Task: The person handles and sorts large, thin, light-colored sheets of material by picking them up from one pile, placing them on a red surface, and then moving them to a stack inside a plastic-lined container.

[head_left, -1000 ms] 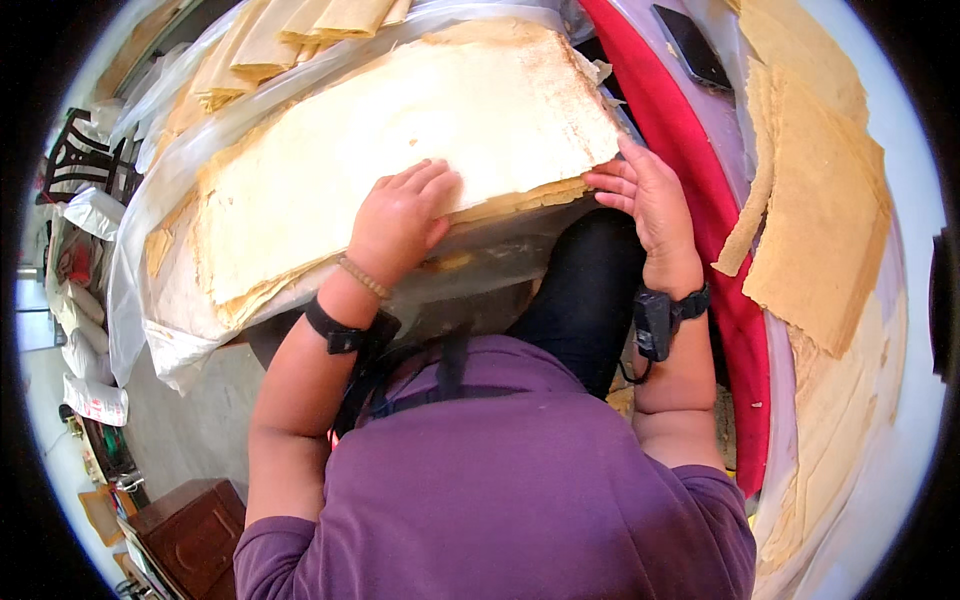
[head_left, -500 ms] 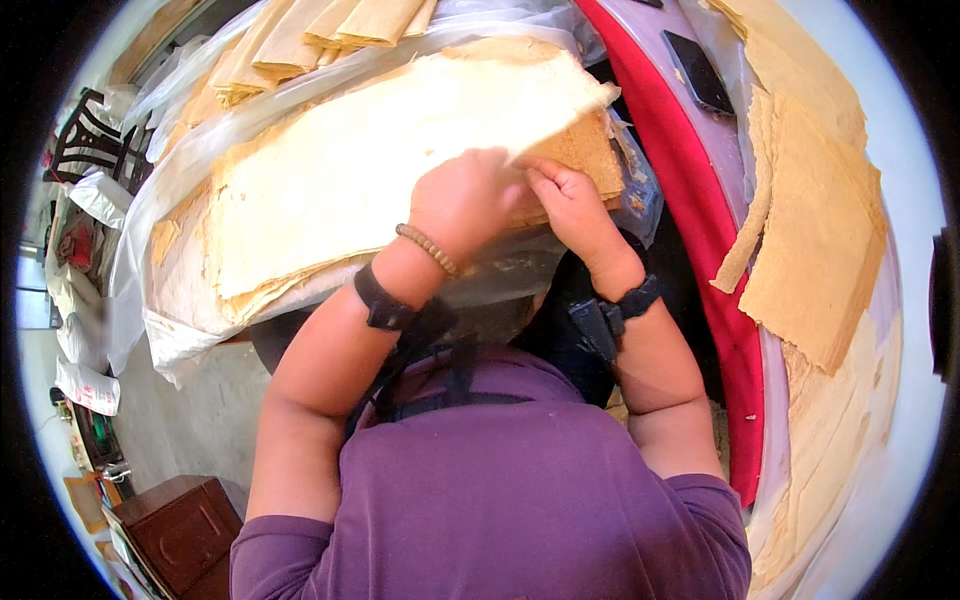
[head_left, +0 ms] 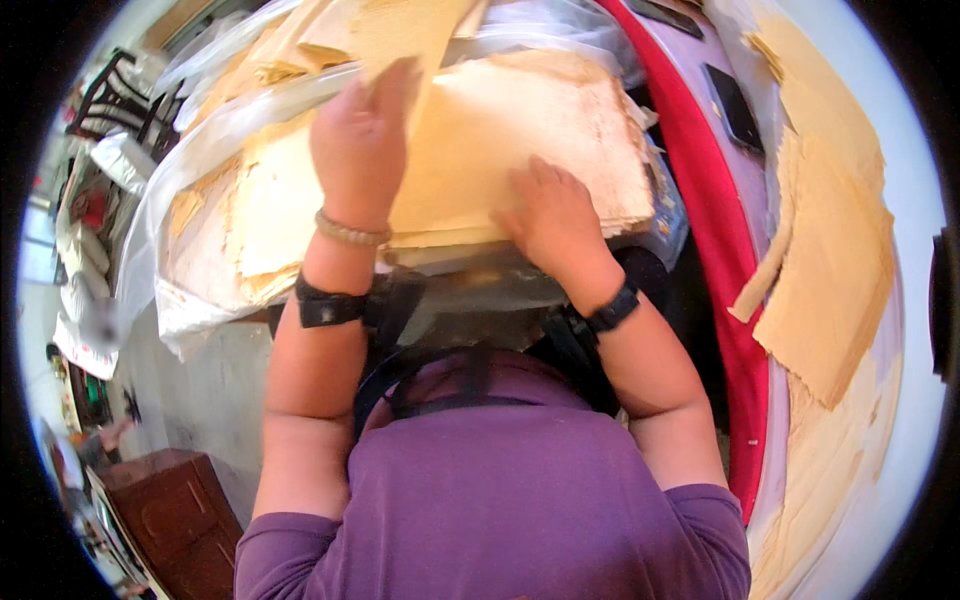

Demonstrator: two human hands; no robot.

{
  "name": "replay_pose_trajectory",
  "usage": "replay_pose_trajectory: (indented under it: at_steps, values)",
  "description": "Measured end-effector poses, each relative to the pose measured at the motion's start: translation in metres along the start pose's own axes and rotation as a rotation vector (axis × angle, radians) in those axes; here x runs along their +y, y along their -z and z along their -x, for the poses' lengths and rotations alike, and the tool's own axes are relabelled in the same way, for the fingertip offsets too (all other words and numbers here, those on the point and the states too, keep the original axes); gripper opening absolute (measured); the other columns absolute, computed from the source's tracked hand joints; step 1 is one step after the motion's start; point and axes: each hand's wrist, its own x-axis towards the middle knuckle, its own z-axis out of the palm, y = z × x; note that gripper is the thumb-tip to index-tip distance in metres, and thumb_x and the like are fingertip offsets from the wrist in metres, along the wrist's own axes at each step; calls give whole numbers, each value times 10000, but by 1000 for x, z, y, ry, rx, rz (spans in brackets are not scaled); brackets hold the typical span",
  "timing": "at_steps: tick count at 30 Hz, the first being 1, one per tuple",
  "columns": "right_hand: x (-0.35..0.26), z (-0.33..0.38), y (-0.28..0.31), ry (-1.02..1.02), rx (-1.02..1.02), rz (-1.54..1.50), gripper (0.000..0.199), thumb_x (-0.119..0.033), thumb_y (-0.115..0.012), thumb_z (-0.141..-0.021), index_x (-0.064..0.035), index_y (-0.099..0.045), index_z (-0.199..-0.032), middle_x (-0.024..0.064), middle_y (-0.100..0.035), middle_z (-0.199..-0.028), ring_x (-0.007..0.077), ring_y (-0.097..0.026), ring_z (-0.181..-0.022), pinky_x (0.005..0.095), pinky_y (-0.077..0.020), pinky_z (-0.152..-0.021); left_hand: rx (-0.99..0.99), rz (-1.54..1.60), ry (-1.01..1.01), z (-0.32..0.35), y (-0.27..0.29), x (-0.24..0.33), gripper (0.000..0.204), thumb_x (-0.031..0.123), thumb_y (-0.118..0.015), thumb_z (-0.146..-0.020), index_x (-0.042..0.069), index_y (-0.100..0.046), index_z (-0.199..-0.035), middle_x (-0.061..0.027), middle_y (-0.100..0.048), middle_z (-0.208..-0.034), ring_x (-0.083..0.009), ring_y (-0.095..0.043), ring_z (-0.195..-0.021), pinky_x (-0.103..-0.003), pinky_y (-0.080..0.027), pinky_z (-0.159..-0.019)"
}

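A stack of thin, yellow-tan sheets with ragged edges lies in front of me. My left hand is raised over its left-middle part, fingers together at the edge of a thin tan sheet. That sheet stands up from the stack toward the far side, smeared by motion. On the right part of the stack, my right hand rests palm down with its fingers apart, somewhat blurred, and nothing shows in it.
Folded tan sheets lie beyond the stack on clear plastic film. To the right run a red cloth strip, a black phone and more tan sheets. A brown wooden cabinet stands lower left.
The hands have parted: my left went up and left with the sheet, my right came down onto the stack. The pale sheet that covered the stack has swung off its right part.
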Motion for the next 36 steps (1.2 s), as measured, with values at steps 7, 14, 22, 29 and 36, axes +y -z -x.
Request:
replay_pose_trajectory:
  at_steps: [7, 14, 22, 29, 36]
  values:
    - [-6, 26, -12, -52, -139, -1183, 433, -351, -528, -1044, -47, -565, -1350, 125, -595, -1323, 248, -569, -1222, 380, -472, -1025, -479, 122, -563, 42, -9, 47, 346, 225, -734, -867, 100, -675, -1185, -129, -711, -1123, -334, -675, -1011, -407, -564, -875]
    - [-10, -11, -3, -620, -147, -1439, 497, -456, -481, -1041, -3, -648, -1158, 138, -738, -918, 207, -711, -799, 333, -566, -752, -771, -66, -581, 126, 23, -2, 356, 244, -684, -900, 56, -643, -1199, -142, -654, -1244, -310, -613, -1198, -423, -510, -1009]
    - [-36, -63, 36, -142, 95, -1229, 388, -293, -541, -1017, 46, -672, -1155, 109, -711, -993, 209, -685, -861, 336, -549, -812, -795, -477, 181, 102, 20, -19, 501, 395, -611, -966, 29, -593, -1308, -209, -588, -1349, -355, -548, -1262, -466, -415, -1091]
    - [-79, -111, 61, 211, 241, -988, 391, -291, -559, -1007, 68, -701, -1068, 94, -719, -1011, 204, -713, -848, 309, -514, -826, -584, -416, 90, 89, 4, -98, 368, 288, -594, -974, 38, -619, -1242, -187, -641, -1244, -334, -653, -1062, -428, -519, -933]
    - [-97, -191, 55, 616, 661, -522, 345, -252, -521, -1012, 50, -683, -1053, 140, -709, -910, 236, -701, -803, 357, -526, -768, -423, 398, 820, 55, 28, -104, 638, 181, -623, -969, 20, -367, -1530, -115, -653, -1262, -222, -709, -913, -339, -580, -723]
